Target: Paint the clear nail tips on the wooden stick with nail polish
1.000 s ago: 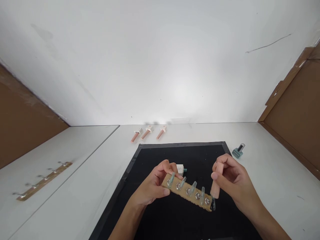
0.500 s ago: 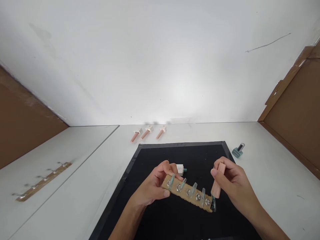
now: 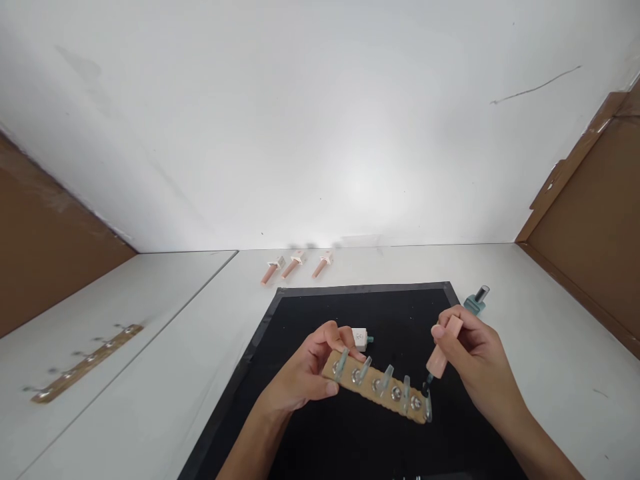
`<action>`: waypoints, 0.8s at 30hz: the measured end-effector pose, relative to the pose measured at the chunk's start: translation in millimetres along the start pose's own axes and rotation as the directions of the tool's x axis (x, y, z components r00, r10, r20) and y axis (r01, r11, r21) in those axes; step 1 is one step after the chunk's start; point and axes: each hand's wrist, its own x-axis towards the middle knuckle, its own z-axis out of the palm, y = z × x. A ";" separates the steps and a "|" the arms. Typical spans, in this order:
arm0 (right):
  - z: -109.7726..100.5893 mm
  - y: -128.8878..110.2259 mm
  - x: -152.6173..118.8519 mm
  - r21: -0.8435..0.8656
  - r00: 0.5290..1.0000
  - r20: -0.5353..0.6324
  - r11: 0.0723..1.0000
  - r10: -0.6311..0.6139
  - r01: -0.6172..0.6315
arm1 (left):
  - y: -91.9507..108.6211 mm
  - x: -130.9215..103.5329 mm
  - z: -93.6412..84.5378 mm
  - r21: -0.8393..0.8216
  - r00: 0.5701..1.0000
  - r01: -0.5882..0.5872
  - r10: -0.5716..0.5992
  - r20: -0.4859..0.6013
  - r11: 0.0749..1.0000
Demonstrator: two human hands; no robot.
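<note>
My left hand [image 3: 315, 373] grips the left end of a tan strip [image 3: 373, 393] over the black mat. Along the strip are several round silver studs with clear, greenish false nails [image 3: 387, 377] standing on them. The strip slants down to the right. My right hand [image 3: 473, 357] pinches the pink cap of a nail polish brush [image 3: 441, 353]. Its dark bristles are at the false nail on the strip's right end; whether they touch it is hard to tell. Behind my left fingers lies a white bottle [image 3: 359, 339] with a green neck and no cap.
The black mat [image 3: 320, 310] has a grey taped border. A green bottle [image 3: 474, 305] with a dark cap lies at its right edge. Three pink-capped bottles [image 3: 295, 265] lie near the back wall. Another strip with false nails [image 3: 87, 363] is on the far left.
My right hand has moved slightly up and right, and the brush now tilts more. Its tip has risen from the lower end of the nail toward its top. The left hand barely moves.
</note>
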 end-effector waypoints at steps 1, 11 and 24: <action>-0.3 0.2 0.5 0.006 1.000 -0.012 1.000 -0.006 0.006 | 0.4 -0.2 0.0 -0.001 1.000 -0.004 0.004 0.005 1.000; -5.1 2.1 -2.3 0.060 0.980 0.138 0.989 -0.143 0.136 | 1.6 0.8 -2.2 0.005 1.000 0.030 -0.030 -0.004 1.000; -7.2 -2.3 -2.1 -0.123 0.970 0.167 0.973 -0.175 0.197 | -2.0 0.4 -2.7 -0.032 0.999 0.023 -0.022 0.029 0.999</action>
